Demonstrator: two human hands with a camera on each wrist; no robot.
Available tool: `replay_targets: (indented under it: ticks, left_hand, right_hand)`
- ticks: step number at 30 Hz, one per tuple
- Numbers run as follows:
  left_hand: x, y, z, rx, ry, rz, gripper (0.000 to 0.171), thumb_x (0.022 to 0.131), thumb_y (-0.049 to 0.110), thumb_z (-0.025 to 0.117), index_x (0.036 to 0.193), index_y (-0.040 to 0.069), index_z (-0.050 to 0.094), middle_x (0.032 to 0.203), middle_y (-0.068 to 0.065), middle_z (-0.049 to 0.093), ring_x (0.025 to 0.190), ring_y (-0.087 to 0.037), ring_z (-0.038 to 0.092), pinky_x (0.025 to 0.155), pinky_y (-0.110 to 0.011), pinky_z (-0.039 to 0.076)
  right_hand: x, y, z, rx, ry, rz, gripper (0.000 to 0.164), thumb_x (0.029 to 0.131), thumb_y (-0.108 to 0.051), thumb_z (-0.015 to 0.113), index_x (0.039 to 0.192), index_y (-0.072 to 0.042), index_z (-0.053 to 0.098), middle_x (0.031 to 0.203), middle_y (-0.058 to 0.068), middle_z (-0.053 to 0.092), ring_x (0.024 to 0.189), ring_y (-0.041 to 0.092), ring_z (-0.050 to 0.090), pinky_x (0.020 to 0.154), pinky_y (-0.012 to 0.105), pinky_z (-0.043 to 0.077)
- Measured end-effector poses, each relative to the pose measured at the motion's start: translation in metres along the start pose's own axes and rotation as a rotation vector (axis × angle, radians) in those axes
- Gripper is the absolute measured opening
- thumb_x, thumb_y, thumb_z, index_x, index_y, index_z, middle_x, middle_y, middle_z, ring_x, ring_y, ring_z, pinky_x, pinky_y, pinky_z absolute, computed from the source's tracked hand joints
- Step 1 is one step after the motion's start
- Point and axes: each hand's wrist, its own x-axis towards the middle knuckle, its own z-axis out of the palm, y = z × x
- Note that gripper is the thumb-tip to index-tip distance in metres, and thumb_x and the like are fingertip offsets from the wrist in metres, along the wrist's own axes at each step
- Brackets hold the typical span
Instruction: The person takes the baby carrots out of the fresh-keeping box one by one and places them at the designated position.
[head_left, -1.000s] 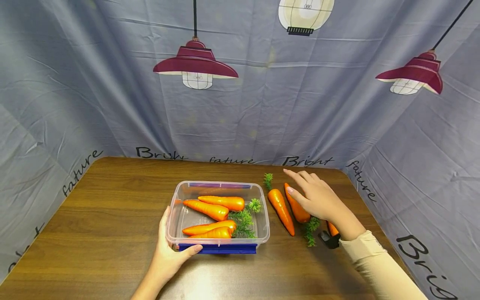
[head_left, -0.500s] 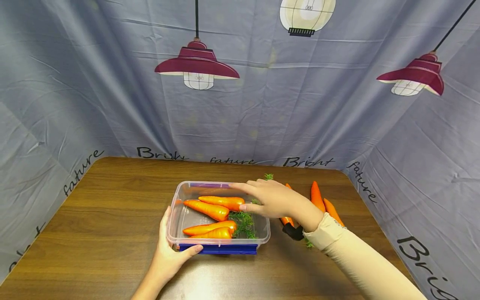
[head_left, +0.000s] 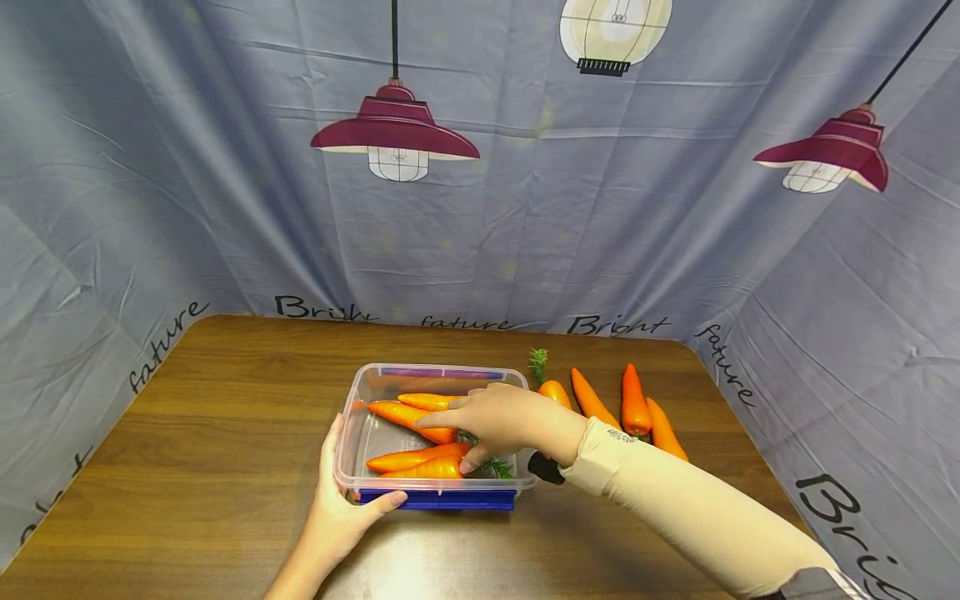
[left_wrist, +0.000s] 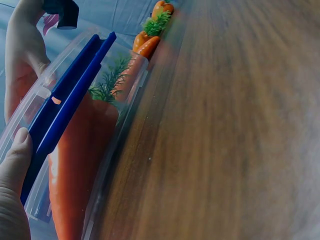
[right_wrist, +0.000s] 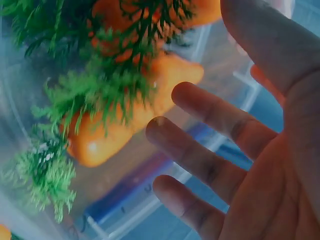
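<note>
A clear plastic food container (head_left: 352,450) with a blue latch flap (head_left: 442,500) at its front stands on the table. Several orange carrots (head_left: 408,460) with green tops lie inside, their tips to the left. My left hand (head_left: 335,504) grips its left front corner, the thumb (left_wrist: 17,150) against the blue flap in the left wrist view. From the right, my right hand (head_left: 502,421) reaches over the container, fingers spread above the carrots and thumb beside a front carrot's thick end. In the right wrist view, its slightly bent fingers (right_wrist: 215,110) hold nothing, close to the leafy tops (right_wrist: 100,80).
Several more carrots (head_left: 635,404) lie on the wooden table (head_left: 210,450) right of the container, partly behind the right forearm. One green top (head_left: 538,362) points to the back. A grey-blue curtain (head_left: 480,250) printed with lamps surrounds the table on the back and sides.
My right hand has moved left from above the loose carrots on the table and down into the container's opening. The left hand and the container have stayed in place.
</note>
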Motion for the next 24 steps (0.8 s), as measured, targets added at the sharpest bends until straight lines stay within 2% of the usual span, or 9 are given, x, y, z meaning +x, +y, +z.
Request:
replay_targets:
  ticks: [4, 8, 11, 13, 15, 17, 19, 21, 24]
  left_hand:
    - [0.000, 0.001, 0.000, 0.011, 0.006, -0.005, 0.128, 0.071, -0.007, 0.084, 0.158, 0.039, 0.002, 0.164, -0.013, 0.018, 0.141, -0.035, 0.032, 0.101, -0.007, 0.040]
    - [0.000, 0.001, 0.000, 0.011, 0.006, -0.009, 0.128, 0.071, -0.007, 0.084, 0.158, 0.040, 0.002, 0.164, -0.013, 0.019, 0.141, -0.036, 0.033, 0.100, -0.008, 0.041]
    - [0.000, 0.000, 0.000, 0.004, 0.000, -0.003, 0.128, 0.071, -0.007, 0.084, 0.158, 0.039, 0.001, 0.164, -0.014, 0.016, 0.143, -0.037, 0.030, 0.103, -0.007, 0.039]
    - [0.000, 0.000, 0.000, -0.005, -0.004, 0.003, 0.128, 0.071, -0.008, 0.083, 0.158, 0.039, 0.001, 0.165, -0.015, 0.013, 0.145, -0.038, 0.028, 0.105, -0.008, 0.037]
    - [0.000, 0.000, 0.001, -0.006, -0.004, 0.006, 0.129, 0.071, -0.008, 0.084, 0.158, 0.039, 0.001, 0.165, -0.015, 0.013, 0.145, -0.039, 0.027, 0.106, -0.008, 0.036]
    - [0.000, 0.000, 0.001, -0.003, 0.000, 0.005, 0.129, 0.071, -0.008, 0.084, 0.158, 0.039, 0.001, 0.165, -0.015, 0.013, 0.145, -0.039, 0.028, 0.106, -0.008, 0.036]
    - [-0.001, 0.000, 0.001, 0.005, 0.003, 0.002, 0.129, 0.071, -0.007, 0.084, 0.158, 0.039, 0.001, 0.165, -0.014, 0.014, 0.144, -0.038, 0.028, 0.106, -0.007, 0.035]
    - [0.000, -0.001, 0.000, 0.010, 0.005, 0.003, 0.129, 0.071, -0.007, 0.084, 0.158, 0.039, 0.002, 0.165, -0.014, 0.014, 0.144, -0.038, 0.028, 0.106, -0.007, 0.035]
    - [0.000, -0.001, 0.000, 0.014, 0.002, 0.010, 0.128, 0.071, -0.007, 0.084, 0.158, 0.039, 0.001, 0.165, -0.014, 0.013, 0.145, -0.038, 0.027, 0.107, -0.007, 0.034]
  right_hand:
    - [0.008, -0.007, 0.003, -0.039, -0.015, -0.020, 0.085, 0.080, -0.055, 0.074, 0.151, -0.051, 0.028, 0.123, -0.013, 0.066, 0.101, 0.013, 0.061, 0.082, 0.031, 0.052]
    - [0.011, -0.012, 0.003, -0.052, -0.011, -0.045, 0.084, 0.082, -0.045, 0.079, 0.150, -0.052, 0.030, 0.125, -0.013, 0.064, 0.098, 0.009, 0.061, 0.082, 0.029, 0.052]
    - [0.012, -0.015, 0.002, -0.044, 0.005, -0.070, 0.085, 0.082, -0.036, 0.081, 0.151, -0.049, 0.032, 0.139, -0.011, 0.059, 0.115, 0.011, 0.059, 0.083, 0.029, 0.053]
    - [0.012, -0.015, 0.001, -0.032, 0.009, -0.090, 0.086, 0.081, -0.031, 0.081, 0.151, -0.048, 0.033, 0.149, -0.010, 0.051, 0.130, 0.011, 0.051, 0.081, 0.028, 0.053]
    - [0.013, -0.016, 0.000, -0.022, 0.005, -0.102, 0.088, 0.081, -0.028, 0.081, 0.151, -0.048, 0.032, 0.158, -0.012, 0.039, 0.134, 0.011, 0.048, 0.080, 0.027, 0.053]
    - [0.014, -0.016, 0.000, 0.012, -0.018, -0.107, 0.087, 0.081, -0.024, 0.080, 0.151, -0.048, 0.033, 0.157, -0.013, 0.039, 0.121, 0.011, 0.056, 0.077, 0.024, 0.051]
    - [0.017, -0.015, -0.001, 0.069, -0.057, -0.102, 0.087, 0.081, -0.018, 0.079, 0.150, -0.047, 0.035, 0.155, -0.014, 0.041, 0.098, 0.011, 0.060, 0.072, 0.022, 0.049]
    - [0.019, -0.015, -0.002, 0.128, -0.104, -0.093, 0.087, 0.081, -0.012, 0.078, 0.150, -0.046, 0.037, 0.141, -0.013, 0.055, 0.078, 0.011, 0.053, 0.067, 0.020, 0.047]
    - [0.024, -0.014, -0.002, 0.195, -0.165, -0.085, 0.086, 0.082, -0.006, 0.075, 0.150, -0.044, 0.038, 0.126, -0.010, 0.059, 0.070, 0.011, 0.046, 0.059, 0.019, 0.044]
